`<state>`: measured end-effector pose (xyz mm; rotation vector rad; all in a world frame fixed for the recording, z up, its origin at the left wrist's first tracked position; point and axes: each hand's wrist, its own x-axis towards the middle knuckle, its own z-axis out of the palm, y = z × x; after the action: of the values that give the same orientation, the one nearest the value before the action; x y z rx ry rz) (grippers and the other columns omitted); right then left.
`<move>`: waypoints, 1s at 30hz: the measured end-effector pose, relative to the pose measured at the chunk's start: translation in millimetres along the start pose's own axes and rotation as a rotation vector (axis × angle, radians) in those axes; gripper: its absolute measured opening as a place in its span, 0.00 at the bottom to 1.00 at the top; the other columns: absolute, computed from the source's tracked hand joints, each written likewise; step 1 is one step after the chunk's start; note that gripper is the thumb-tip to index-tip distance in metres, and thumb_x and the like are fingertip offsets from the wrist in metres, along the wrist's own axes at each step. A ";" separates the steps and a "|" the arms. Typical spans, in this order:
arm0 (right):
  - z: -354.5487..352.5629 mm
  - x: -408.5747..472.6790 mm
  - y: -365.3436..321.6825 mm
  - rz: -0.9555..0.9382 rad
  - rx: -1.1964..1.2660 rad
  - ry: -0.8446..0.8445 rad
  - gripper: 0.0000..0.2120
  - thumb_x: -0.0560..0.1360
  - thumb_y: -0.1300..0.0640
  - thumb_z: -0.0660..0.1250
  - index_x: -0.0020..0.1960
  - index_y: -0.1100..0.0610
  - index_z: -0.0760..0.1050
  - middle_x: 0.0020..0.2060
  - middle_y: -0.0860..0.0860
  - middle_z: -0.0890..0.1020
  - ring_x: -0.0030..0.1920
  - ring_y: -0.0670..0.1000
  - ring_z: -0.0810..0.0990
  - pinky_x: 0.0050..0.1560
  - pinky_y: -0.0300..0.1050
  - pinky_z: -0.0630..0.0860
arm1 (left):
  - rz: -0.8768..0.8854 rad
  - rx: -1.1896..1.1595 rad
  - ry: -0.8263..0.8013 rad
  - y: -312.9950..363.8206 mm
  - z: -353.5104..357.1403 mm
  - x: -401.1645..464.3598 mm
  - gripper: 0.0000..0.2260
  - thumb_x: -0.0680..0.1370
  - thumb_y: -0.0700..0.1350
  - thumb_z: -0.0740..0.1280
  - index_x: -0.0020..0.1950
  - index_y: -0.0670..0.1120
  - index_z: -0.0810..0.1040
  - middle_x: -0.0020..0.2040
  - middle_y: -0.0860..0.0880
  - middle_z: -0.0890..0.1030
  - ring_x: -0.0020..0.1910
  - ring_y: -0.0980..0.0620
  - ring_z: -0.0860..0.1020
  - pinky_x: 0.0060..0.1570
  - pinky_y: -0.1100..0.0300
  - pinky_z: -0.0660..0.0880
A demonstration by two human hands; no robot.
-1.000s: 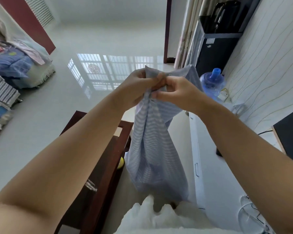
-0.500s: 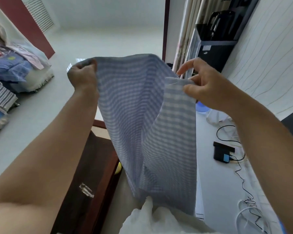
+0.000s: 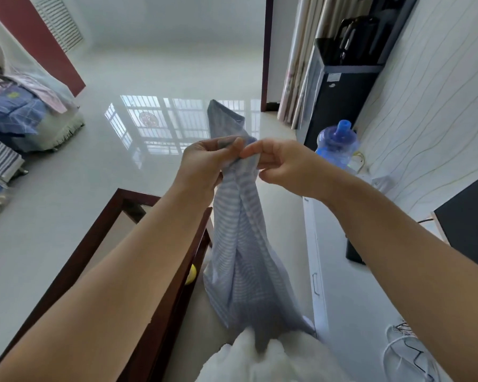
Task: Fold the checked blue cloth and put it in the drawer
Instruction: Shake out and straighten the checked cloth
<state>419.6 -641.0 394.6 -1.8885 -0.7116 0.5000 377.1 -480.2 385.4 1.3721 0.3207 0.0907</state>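
We pinch the cloth (image 3: 240,244) top with left hand (image 3: 207,164) and right hand (image 3: 283,164) touching; it hangs toward six o'clock.

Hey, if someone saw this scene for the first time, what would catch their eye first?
First, the checked blue cloth hanging mid-frame, its top edge pinched by the left hand and right hand side by side. Next, the dark red wooden table under the left arm. Then the blue plastic water bottle at right, beside the black cabinet.
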 end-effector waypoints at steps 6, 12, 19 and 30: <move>4.8 6.6 7.4 -0.111 -0.054 0.207 0.02 0.76 0.61 0.67 0.45 0.57 0.77 0.36 0.51 0.85 0.38 0.47 0.85 0.46 0.37 0.79 | -0.028 -0.125 -0.177 -16.6 -7.8 -9.1 0.10 0.79 0.36 0.63 0.58 0.35 0.78 0.46 0.43 0.84 0.46 0.48 0.82 0.50 0.58 0.79; 8.8 8.8 0.5 -0.127 -0.190 0.163 0.02 0.77 0.61 0.66 0.46 0.58 0.73 0.35 0.48 0.84 0.36 0.43 0.84 0.42 0.33 0.78 | 0.076 -0.002 -0.067 -17.9 -4.6 -14.4 0.08 0.78 0.34 0.64 0.54 0.36 0.81 0.46 0.40 0.84 0.45 0.47 0.83 0.48 0.56 0.81; 8.8 6.9 -5.4 -0.099 -0.364 0.152 0.03 0.78 0.57 0.65 0.47 0.57 0.73 0.34 0.47 0.85 0.36 0.42 0.83 0.49 0.48 0.80 | 0.143 0.089 -0.078 -17.4 -0.5 -19.3 0.09 0.77 0.32 0.64 0.56 0.34 0.80 0.42 0.42 0.83 0.42 0.49 0.82 0.49 0.56 0.81; -5.3 13.7 -3.1 -0.010 -0.306 0.141 0.06 0.74 0.53 0.70 0.42 0.54 0.76 0.29 0.48 0.82 0.29 0.42 0.80 0.40 0.40 0.76 | 0.281 0.137 -0.050 -32.2 15.6 -24.4 0.09 0.77 0.34 0.67 0.55 0.34 0.80 0.46 0.39 0.84 0.49 0.44 0.83 0.57 0.50 0.78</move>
<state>432.2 -634.4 399.2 -2.1794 -0.7344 0.2577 354.3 -507.5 360.8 1.5469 0.0919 0.2708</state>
